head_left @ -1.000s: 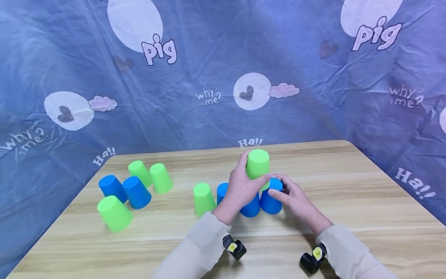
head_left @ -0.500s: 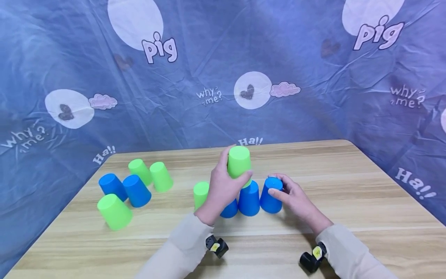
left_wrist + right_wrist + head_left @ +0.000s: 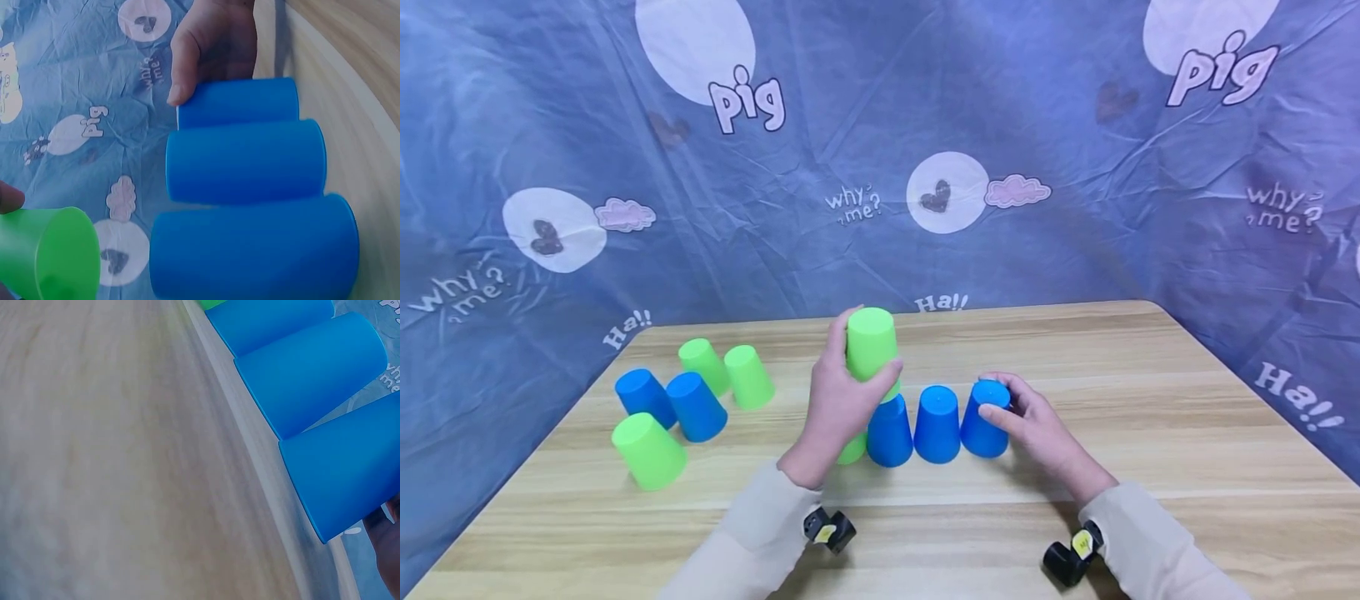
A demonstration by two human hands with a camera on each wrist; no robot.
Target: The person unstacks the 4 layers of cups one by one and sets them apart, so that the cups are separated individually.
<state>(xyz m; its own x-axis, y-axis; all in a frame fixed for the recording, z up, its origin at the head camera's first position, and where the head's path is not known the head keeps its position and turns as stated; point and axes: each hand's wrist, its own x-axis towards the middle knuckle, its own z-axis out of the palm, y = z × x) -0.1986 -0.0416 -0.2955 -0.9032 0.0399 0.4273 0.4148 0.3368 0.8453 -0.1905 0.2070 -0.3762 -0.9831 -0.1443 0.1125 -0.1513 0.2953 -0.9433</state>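
My left hand (image 3: pixel 841 398) grips an upside-down green cup (image 3: pixel 871 346), holding it raised over the left part of a row of cups. Its open mouth shows in the left wrist view, apart from the blue cups. Three blue cups stand upside down side by side: a left one (image 3: pixel 890 432), a middle one (image 3: pixel 937 425) and a right one (image 3: pixel 985 419). At the row's left end another green cup (image 3: pixel 852 450) stands mostly hidden behind my left hand. My right hand (image 3: pixel 1037 429) holds the right blue cup between thumb and fingers where it stands on the table.
On the left of the wooden table (image 3: pixel 1150 375) stands a separate group of upside-down cups: green ones (image 3: pixel 650 452) and blue ones (image 3: pixel 697 408). A patterned blue cloth (image 3: pixel 820 108) hangs behind the table and along its sides.
My left hand has carried the green cup leftward along the row, from above the right blue cups to above the left end. My right hand has stayed at the right blue cup.
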